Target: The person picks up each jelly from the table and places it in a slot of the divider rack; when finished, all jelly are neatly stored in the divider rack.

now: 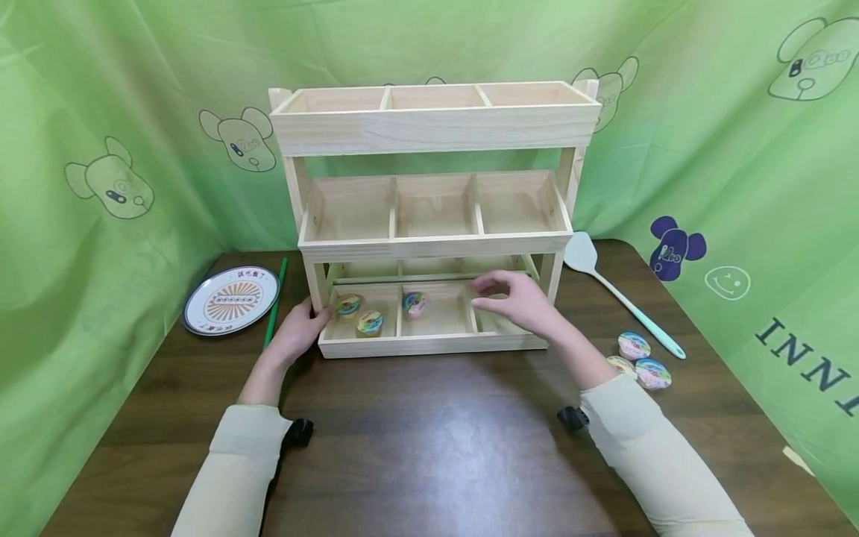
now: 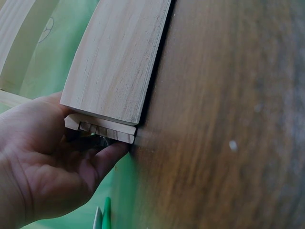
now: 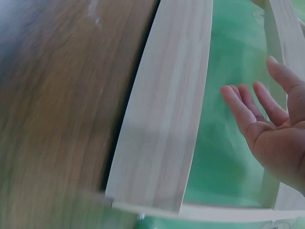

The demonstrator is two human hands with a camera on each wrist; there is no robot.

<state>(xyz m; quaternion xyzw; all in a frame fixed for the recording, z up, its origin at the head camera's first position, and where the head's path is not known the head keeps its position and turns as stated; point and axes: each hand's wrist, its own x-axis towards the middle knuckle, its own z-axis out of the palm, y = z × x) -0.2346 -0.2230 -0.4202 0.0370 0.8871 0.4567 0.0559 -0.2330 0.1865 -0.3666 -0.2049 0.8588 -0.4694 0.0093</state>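
Note:
A three-tier wooden shelf with divided trays stands on the table. My left hand grips the left end of its bottom tray; some fingers are hidden behind the wood. Two jelly cups, a yellowish one and another, lie in that tray's left compartment. A pink jelly cup sits in the middle compartment. Above the right divider hovers my right hand, its fingers loosely bent and apart, holding nothing. In the right wrist view this hand is over the tray's front board.
Three jelly cups are grouped on the table to the right. Behind them lies a pale spatula. At left are a round white plate and a green stick. Green printed cloth hangs around the table.

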